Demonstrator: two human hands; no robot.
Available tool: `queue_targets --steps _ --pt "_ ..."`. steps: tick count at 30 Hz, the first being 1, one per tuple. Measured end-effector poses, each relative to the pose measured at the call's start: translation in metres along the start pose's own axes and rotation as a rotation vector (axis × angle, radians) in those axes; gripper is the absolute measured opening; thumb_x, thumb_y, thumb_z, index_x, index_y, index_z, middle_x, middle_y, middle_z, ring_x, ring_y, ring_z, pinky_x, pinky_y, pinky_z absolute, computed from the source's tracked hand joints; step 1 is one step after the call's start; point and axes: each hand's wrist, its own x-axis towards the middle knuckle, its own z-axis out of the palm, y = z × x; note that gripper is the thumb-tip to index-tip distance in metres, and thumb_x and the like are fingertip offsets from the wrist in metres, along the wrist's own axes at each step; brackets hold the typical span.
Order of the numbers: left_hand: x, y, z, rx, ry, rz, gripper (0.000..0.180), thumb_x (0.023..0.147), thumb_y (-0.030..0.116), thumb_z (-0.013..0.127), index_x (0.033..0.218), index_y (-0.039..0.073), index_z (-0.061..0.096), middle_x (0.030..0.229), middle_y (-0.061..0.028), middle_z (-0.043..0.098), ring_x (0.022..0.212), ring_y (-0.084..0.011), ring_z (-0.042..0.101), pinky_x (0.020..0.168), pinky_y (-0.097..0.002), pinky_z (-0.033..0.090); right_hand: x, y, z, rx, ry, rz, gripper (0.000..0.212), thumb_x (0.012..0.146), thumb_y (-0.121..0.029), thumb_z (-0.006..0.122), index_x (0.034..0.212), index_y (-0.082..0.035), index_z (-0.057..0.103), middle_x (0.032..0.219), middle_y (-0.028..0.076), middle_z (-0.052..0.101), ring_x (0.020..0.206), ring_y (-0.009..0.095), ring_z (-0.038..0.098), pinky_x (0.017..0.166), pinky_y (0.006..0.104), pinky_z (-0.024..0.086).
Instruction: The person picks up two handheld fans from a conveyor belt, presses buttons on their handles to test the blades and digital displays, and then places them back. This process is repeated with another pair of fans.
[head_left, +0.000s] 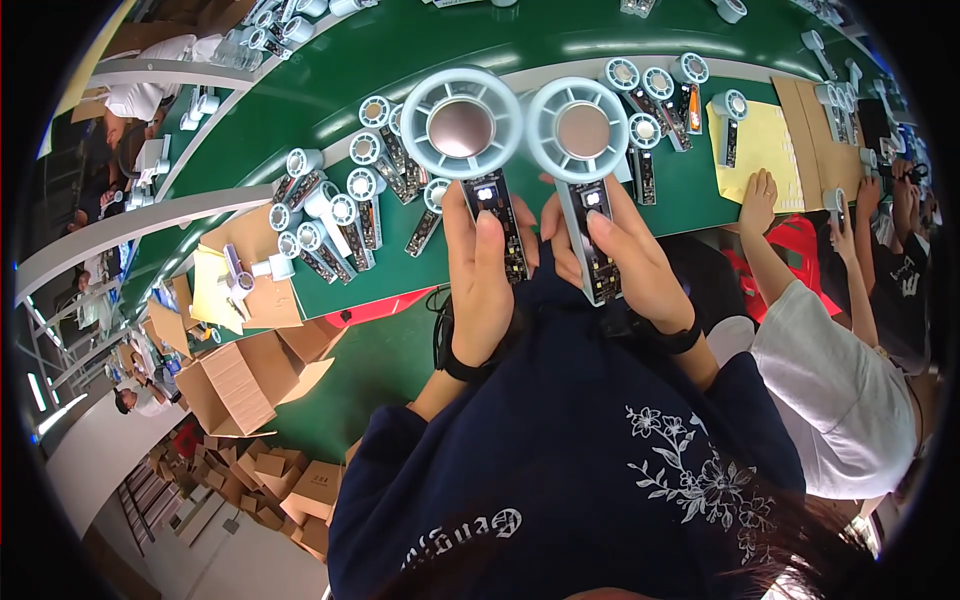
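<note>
My left hand [482, 270] is closed round the dark handle of a handheld fan [461, 128], its thumb lying on the handle's front. In my right hand [637, 255] is a second handheld fan [578, 132], gripped the same way. Both fans stand upright side by side, their round pale-blue heads almost touching. Each has a shiny disc in its middle, a bare circuit board along the handle and a small lit display near the thumb. Behind them, several like fans [364, 185] lie on the green table [540, 35], more to the left than to the right.
Right of me a co-worker's hand [759, 200] rests by a yellow sheet [735, 180] with one fan on it. Another person's hand [843, 235] holds a fan farther right. An opened cardboard box [240, 385] stands at the table's left end. A metal frame [130, 235] crosses the left side.
</note>
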Motion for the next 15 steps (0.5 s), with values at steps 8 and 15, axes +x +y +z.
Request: queue_targets --steps 8,15 --pt "0.005 -0.005 -0.005 -0.008 0.069 -0.025 0.034 0.098 0.025 0.039 0.125 0.004 0.035 0.089 -0.0065 0.054 0.057 -0.0088 0.048 0.046 -0.0204 0.037 0.003 0.007 -0.005 -0.088 0.041 -0.074 0.052 0.094 -0.014 0.042 0.138 0.0 0.018 0.097 0.01 0.048 0.063 0.01 0.045 0.054 0.0221 0.039" --pt "0.005 -0.004 -0.002 -0.041 0.072 -0.002 0.033 0.098 0.025 0.04 0.123 0.004 0.036 0.088 -0.006 0.054 0.057 -0.0086 0.048 0.046 -0.0206 0.037 0.001 0.012 -0.007 -0.274 0.062 -0.152 0.056 0.093 -0.011 0.043 0.141 -0.003 0.015 0.094 0.009 0.048 0.064 0.009 0.044 0.056 0.0211 0.038"
